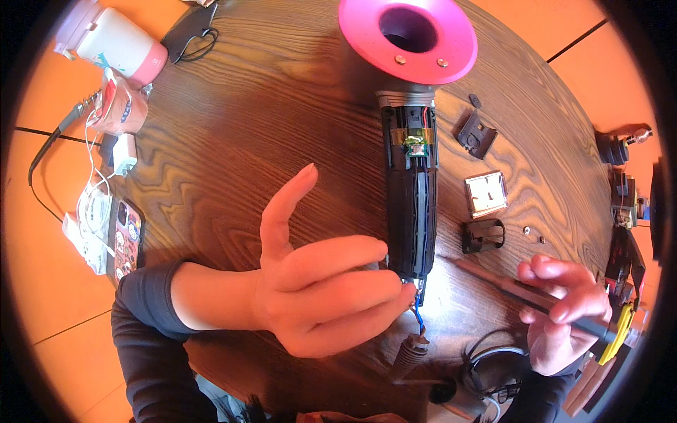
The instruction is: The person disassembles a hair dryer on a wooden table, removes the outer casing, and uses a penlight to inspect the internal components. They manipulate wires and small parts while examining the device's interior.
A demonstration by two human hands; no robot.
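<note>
A partly dismantled hair dryer (pixel 410 211) lies on the round wooden table, its pink head (pixel 451 42) at the far end. The casing is off the handle, baring black inner parts and a small green circuit board (pixel 416 146). My left hand (pixel 324 296) rests at the handle's lower end with curled fingers against it, thumb raised apart. Blue wires (pixel 421 317) run from that end to a ribbed grey cable sleeve (pixel 409 356). In my right hand (pixel 564 310) is a long, slim dark tool (pixel 504 283), its tip pointing toward the handle's base. The tool's exact kind is unclear.
Small black plastic parts (pixel 476 135), a shiny square piece (pixel 486 194), a black curved part (pixel 484 235) and tiny screws (pixel 527 230) lie right of the dryer. At left are a phone (pixel 127 240), white charger (pixel 125 154), cables and a tumbler (pixel 116 46). Coiled cable (pixel 493 356) lies near me.
</note>
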